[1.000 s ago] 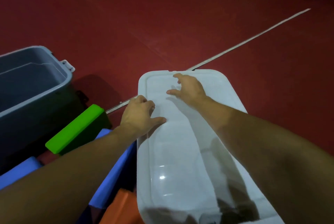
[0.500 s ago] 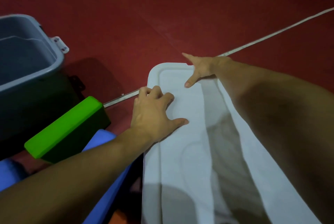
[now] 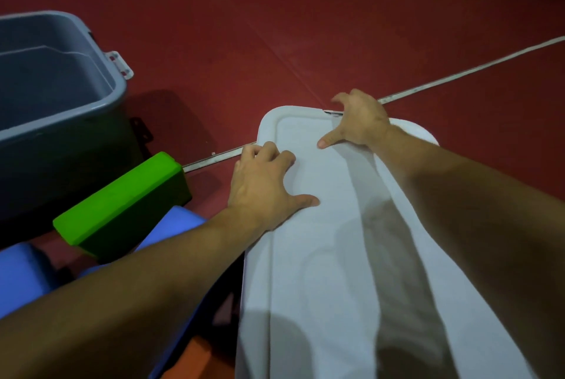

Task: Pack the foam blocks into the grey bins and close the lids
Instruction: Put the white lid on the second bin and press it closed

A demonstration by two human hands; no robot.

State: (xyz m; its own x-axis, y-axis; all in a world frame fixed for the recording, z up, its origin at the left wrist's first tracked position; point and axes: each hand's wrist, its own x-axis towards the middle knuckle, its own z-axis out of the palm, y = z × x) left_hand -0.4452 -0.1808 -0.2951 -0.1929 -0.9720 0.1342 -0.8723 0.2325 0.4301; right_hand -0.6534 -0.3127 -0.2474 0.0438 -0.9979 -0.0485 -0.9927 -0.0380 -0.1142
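A white lid (image 3: 324,271) lies flat over a bin in front of me, and the bin under it is hidden. My left hand (image 3: 263,189) presses on the lid's left rim, thumb on top and fingers curled over the edge. My right hand (image 3: 359,120) grips the lid's far edge, thumb on top and fingers hooked over it. An open grey bin (image 3: 101,109) with no lid stands at the left. A green foam block (image 3: 119,201) leans beside it, over blue foam blocks (image 3: 21,274). An orange block (image 3: 189,363) shows at the bottom.
The floor is dark red, with a pale line (image 3: 458,76) running diagonally behind the lid. A white latch (image 3: 119,64) hangs on the open bin's right rim. The foam blocks fill the gap between the two bins.
My right hand has slid from the lid's top to its far edge and hooked over it. My left hand stays on the left rim. The view has shifted closer to the lid.
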